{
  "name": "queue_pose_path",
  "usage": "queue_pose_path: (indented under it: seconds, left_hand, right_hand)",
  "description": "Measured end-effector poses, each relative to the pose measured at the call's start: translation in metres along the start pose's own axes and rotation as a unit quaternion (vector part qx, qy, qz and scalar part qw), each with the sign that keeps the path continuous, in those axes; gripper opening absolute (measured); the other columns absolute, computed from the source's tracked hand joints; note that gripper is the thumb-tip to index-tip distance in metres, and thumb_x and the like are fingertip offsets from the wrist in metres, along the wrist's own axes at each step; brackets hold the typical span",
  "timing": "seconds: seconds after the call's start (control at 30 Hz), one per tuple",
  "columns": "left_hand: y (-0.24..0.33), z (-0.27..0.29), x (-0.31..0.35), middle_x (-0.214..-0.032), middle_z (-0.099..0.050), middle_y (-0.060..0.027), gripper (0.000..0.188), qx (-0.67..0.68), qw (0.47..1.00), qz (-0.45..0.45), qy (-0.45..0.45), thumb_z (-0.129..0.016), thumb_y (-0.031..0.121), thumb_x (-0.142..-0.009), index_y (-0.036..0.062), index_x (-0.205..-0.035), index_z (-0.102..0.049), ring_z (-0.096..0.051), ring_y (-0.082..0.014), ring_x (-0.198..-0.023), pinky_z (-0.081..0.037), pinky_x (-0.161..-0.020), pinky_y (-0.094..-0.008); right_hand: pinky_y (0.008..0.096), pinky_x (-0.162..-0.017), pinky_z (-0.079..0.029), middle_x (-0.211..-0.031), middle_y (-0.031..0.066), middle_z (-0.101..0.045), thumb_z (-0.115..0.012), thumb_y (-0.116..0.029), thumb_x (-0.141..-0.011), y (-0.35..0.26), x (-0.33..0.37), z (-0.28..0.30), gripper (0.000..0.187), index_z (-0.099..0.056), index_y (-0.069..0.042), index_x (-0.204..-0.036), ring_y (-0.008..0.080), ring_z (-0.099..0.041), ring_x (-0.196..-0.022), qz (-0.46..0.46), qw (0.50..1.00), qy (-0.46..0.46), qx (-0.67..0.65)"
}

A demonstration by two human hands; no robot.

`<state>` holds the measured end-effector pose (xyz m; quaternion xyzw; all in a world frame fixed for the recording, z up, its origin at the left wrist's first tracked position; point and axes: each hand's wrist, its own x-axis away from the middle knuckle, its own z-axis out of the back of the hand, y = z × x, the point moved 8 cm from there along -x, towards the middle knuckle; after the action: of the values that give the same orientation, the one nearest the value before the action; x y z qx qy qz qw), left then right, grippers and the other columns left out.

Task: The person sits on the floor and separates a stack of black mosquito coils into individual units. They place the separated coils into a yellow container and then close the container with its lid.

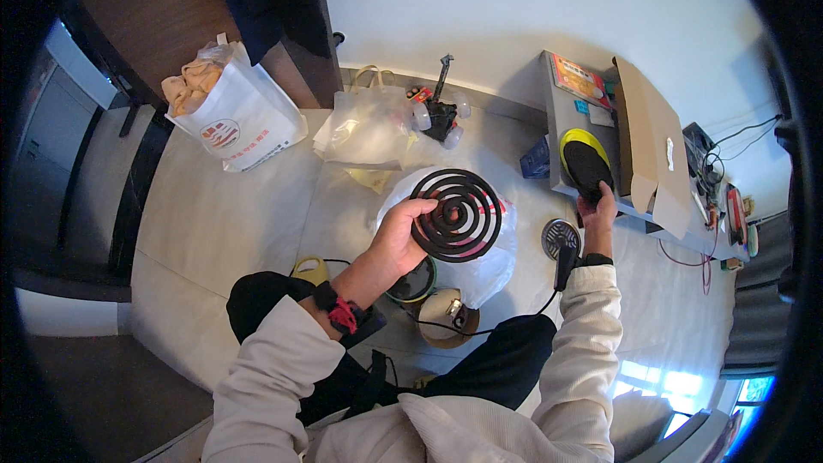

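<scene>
1. Pale sleeves (274, 364) lie nearest the camera, over dark trousers (506, 356).
2. Left hand (396, 238): thumb on top, closed in a pinch on the left edge of a black coil (444, 216), which is held above a plastic bag (497, 279) on the floor.
3. Right hand (598, 210): reaching out by the grey shelf (555, 116), fingers seemingly closed on the near end of a black-and-yellow disc (587, 163).
4. The coil looks thin and brittle; a hard squeeze or a knock could snap it, since support shows at one side only. A slack pinch could drop it onto the bag.
5. The disc looks tilted, so a weak hold could let it slip, or its far rim could bump the shelf or carton (656, 133).
6. A cord (549, 302) runs from the handle of a grille (557, 234) toward the knees; a shifting leg might snag it and drag the grille.
7. Hidden: the left fingers under the coil, and much of the green-rimmed dish (415, 281) behind the left hand.
8. Hard to make out: how firmly the right fingers grip, and whether the disc's black and yellow parts are separate pieces.
</scene>
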<state>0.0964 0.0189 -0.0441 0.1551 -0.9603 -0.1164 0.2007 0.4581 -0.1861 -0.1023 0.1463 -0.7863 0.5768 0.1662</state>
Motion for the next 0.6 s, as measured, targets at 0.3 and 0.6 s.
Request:
queue_pose_path:
  seconds: [0.3, 0.6]
  left_hand:
    - [0.008, -0.038, 0.004, -0.092, -0.061, -0.0107, 0.025, -0.036, 0.996, 0.000, -0.079, -0.053, 0.007, -0.077, -0.0011, -0.101, -0.056, -0.058, -0.0194, -0.086, -0.047, -0.080, -0.0347]
    - [0.021, -0.033, 0.009, -0.099, -0.057, -0.0083, 0.033, -0.125, 0.988, -0.083, -0.022, -0.056, 0.000, -0.074, -0.0004, -0.106, -0.050, -0.056, -0.0172, -0.088, -0.045, -0.082, -0.0304]
  right_hand:
    - [0.0347, -0.060, -0.052, -0.096, 0.0092, -0.058, -0.057, -0.017, -0.079, -0.019, 0.142, -0.031, 0.032, -0.049, -0.006, -0.107, 0.0214, -0.060, -0.081, 0.104, 0.966, -0.230, 0.046]
    - [0.0321, -0.075, -0.051, -0.110, 0.0114, -0.053, -0.053, -0.012, -0.081, 0.043, 0.271, -0.084, 0.044, -0.041, 0.002, -0.121, 0.0195, -0.057, -0.094, -0.023, 0.909, -0.413, 0.052]
